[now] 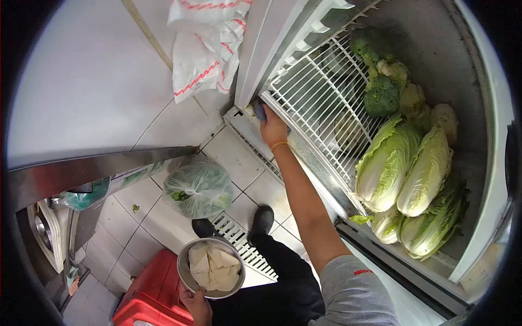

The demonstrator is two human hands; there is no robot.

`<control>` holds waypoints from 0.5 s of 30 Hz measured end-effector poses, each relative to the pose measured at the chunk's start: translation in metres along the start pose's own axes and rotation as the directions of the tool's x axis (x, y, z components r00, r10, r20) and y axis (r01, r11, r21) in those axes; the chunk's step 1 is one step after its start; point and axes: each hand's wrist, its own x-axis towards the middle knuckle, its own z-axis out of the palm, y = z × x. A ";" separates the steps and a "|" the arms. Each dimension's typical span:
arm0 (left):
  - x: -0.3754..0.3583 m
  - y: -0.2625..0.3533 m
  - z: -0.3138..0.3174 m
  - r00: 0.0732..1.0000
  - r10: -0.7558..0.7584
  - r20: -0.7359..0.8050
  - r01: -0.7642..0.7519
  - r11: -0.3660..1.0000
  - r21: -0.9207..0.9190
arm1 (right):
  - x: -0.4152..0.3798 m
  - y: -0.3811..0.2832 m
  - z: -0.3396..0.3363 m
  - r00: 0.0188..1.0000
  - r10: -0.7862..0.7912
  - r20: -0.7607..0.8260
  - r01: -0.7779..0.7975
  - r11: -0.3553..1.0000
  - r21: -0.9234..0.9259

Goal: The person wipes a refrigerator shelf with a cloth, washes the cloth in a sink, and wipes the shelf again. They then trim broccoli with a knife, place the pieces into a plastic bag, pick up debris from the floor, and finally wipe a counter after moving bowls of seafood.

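My left hand (197, 307) grips the rim of a round metal bowl (186, 282) at the bottom of the view. Pale white blocks that look like tofu (215, 267) lie inside it. My right arm reaches up to the front edge of an open refrigerator (321, 179). There, my right hand (273, 129) is closed around a grey-blue cloth (260, 111), which it presses near the corner of the frame. Most of the cloth is hidden by the hand.
Inside the refrigerator, napa cabbages (387, 163) and broccoli (381, 96) lie by a white wire shelf (321, 92). A clear bag of greens (198, 185) sits on the tiled floor, near a drain grate (239, 239). A red container (155, 288) stands at lower left, below a metal counter edge (103, 173).
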 end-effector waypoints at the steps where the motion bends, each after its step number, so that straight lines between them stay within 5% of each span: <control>1: -0.003 0.001 0.001 1.000 0.007 -0.002 -0.007 1.000 0.005 | -0.004 -0.001 -0.008 1.000 0.000 -0.001 0.000 1.000 -0.001; 5: -0.012 0.012 0.000 1.000 -0.019 0.024 0.020 1.000 -0.016 | -0.025 -0.014 -0.059 0.941 0.243 0.237 -0.273 0.956 0.105; 7: -0.016 0.019 -0.001 1.000 0.001 0.026 -0.001 1.000 0.003 | -0.046 -0.023 -0.079 0.909 0.336 0.248 -0.416 0.781 0.465; 8: -0.018 0.021 -0.002 1.000 0.018 0.025 -0.018 1.000 0.020 | -0.058 -0.028 -0.085 0.909 0.335 0.246 -0.414 0.781 0.467; 10: -0.021 0.025 -0.008 1.000 0.006 0.017 -0.006 1.000 0.023 | -0.071 -0.038 -0.098 0.875 0.427 0.229 -0.437 0.493 0.752; 11: -0.021 0.027 -0.011 1.000 -0.006 0.009 0.006 1.000 0.027 | -0.067 -0.037 -0.103 0.877 0.424 0.226 -0.433 0.492 0.756; 13: -0.026 0.040 -0.011 1.000 0.021 0.006 -0.021 0.999 0.032 | -0.051 -0.043 -0.131 0.559 0.523 0.643 -0.564 -0.329 0.757; 15: -0.027 0.048 -0.012 0.999 0.048 0.005 -0.048 0.998 0.033 | -0.053 -0.037 -0.130 0.518 0.435 0.737 -0.595 -0.436 0.675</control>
